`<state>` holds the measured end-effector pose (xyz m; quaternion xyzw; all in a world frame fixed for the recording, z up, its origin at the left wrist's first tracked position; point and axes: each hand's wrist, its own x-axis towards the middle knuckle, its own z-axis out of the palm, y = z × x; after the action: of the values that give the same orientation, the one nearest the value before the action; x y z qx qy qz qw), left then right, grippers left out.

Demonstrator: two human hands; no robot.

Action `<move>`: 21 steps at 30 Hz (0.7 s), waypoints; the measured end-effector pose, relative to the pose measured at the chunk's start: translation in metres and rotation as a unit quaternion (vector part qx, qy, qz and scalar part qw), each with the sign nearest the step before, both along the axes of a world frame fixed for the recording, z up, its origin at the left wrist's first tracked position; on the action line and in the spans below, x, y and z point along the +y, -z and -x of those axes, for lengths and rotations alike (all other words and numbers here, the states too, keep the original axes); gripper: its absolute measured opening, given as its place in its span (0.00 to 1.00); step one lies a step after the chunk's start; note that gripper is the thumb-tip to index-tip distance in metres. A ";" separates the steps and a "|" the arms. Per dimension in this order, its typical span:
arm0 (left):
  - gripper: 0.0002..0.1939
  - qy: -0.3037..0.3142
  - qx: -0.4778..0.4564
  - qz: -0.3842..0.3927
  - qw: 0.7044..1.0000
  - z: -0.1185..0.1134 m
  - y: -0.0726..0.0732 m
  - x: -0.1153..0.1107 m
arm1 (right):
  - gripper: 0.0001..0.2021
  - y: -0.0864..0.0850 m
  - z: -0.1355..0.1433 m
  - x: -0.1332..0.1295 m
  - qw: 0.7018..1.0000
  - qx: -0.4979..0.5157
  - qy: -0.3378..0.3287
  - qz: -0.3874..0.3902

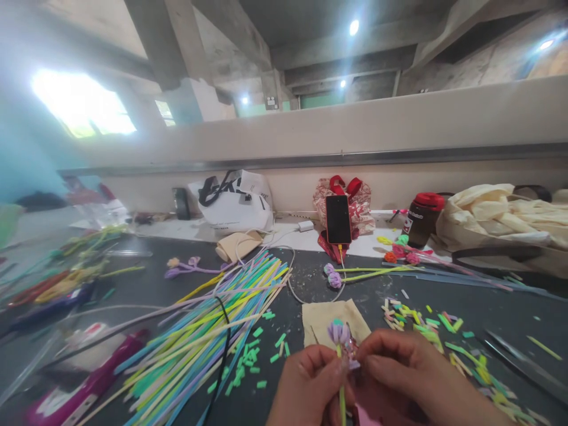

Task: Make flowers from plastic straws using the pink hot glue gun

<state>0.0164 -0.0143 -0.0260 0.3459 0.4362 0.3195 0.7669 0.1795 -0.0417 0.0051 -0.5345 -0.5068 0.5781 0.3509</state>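
Observation:
A pipe-cleaner flower (339,332) with lilac petals, a touch of mint green on top and a yellow-green stem (342,397) stands upright low in the middle of the head view. My left hand (308,381) is closed around its stem just under the petals. Right beside the bloom, the fingertips of my right hand (406,364) are pinched together at a small lilac piece (354,364). Something shiny shows by the petals, too small to name. Beneath and behind the flower lies a tan cloth or paper square (326,313).
Bundled pipe cleaners (213,331) spread on the left, near a magenta glue gun (89,378). Cut bits (421,322) and metal tweezers or scissors (523,358) lie right. Finished lilac flowers (334,279), a propped phone (338,220), bags (235,204) and a red-lidded bottle (422,219) stand behind.

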 end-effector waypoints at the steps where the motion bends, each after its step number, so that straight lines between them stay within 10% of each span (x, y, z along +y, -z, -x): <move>1: 0.24 0.001 0.005 -0.004 1.000 0.000 0.001 0.000 | 0.09 0.002 0.002 -0.001 1.000 0.023 -0.004 -0.002; 21: 0.22 0.062 -0.052 -0.015 0.997 0.000 -0.001 -0.003 | 0.09 0.029 0.014 -0.002 0.940 0.328 -0.012 0.087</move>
<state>0.0166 -0.0172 -0.0249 0.3671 0.3687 0.2952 0.8013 0.1660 -0.0437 -0.0241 -0.3373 -0.3174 0.7676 0.4430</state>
